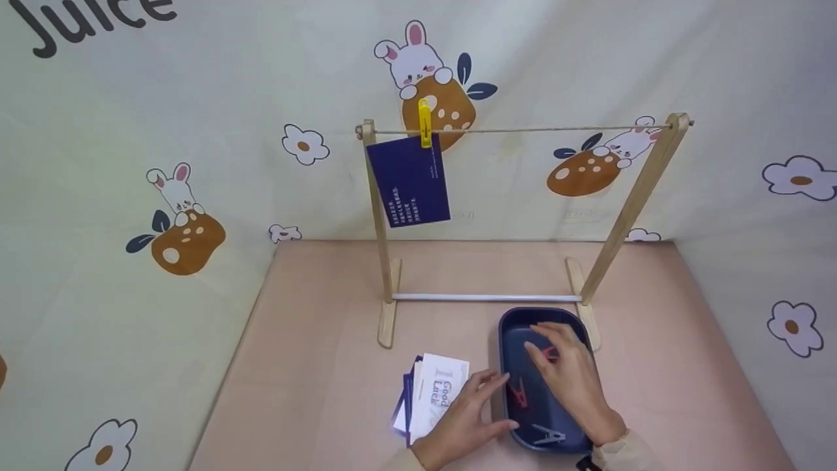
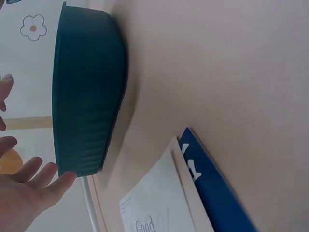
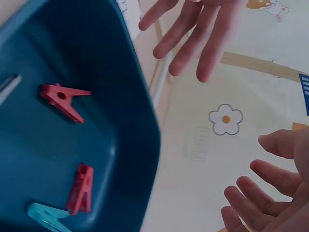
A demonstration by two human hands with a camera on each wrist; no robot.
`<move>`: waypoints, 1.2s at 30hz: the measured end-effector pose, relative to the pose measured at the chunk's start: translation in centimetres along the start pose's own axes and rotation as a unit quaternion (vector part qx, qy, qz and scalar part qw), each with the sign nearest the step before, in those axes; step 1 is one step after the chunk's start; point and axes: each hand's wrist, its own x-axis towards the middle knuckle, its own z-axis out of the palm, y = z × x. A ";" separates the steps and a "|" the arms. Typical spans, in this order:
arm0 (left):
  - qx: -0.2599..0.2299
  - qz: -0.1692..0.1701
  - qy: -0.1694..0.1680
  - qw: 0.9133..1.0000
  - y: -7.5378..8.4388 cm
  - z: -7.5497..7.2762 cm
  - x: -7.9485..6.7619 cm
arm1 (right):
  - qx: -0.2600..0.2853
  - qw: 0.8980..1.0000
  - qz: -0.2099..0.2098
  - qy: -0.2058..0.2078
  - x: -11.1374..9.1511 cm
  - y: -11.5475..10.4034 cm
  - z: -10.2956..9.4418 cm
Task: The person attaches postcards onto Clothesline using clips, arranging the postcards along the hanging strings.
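Observation:
My left hand (image 1: 465,418) is at the left rim of a dark blue plastic basket (image 1: 507,347), its fingers spread and slightly bent, holding nothing. Over the basket hovers my right hand (image 1: 577,376), thumb and fingers apart with nothing between them. Inside the basket lie red clothespins (image 1: 518,394), a grey clothespin (image 1: 548,434) and a teal clothespin (image 3: 47,215). Beside the left hand is a stack of cards (image 1: 439,389), the top one white with "Good Luck" on it. A yellow clothespin (image 1: 425,124) holds a dark blue card (image 1: 412,186) on a string (image 1: 543,130).
The string spans a wooden stand (image 1: 631,209) behind the basket, with a white rod (image 1: 487,297) low between its legs. The pinkish tabletop (image 1: 314,366) is bounded at the back and sides by a cloth (image 1: 216,85) printed with rabbits and flowers.

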 end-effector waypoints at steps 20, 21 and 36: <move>-0.001 -0.004 -0.038 0.999 -0.8 2.5 -1.4 | -0.049 0.995 0.022 -0.083 -4.8 2.5 3.2; -0.006 -0.011 -0.042 0.999 -0.8 2.6 -1.4 | -0.048 0.993 0.029 -0.099 -5.0 2.5 3.3; -0.029 -0.076 -0.105 0.991 -0.5 3.3 -1.3 | -0.075 0.975 0.058 -0.200 -6.4 3.4 4.6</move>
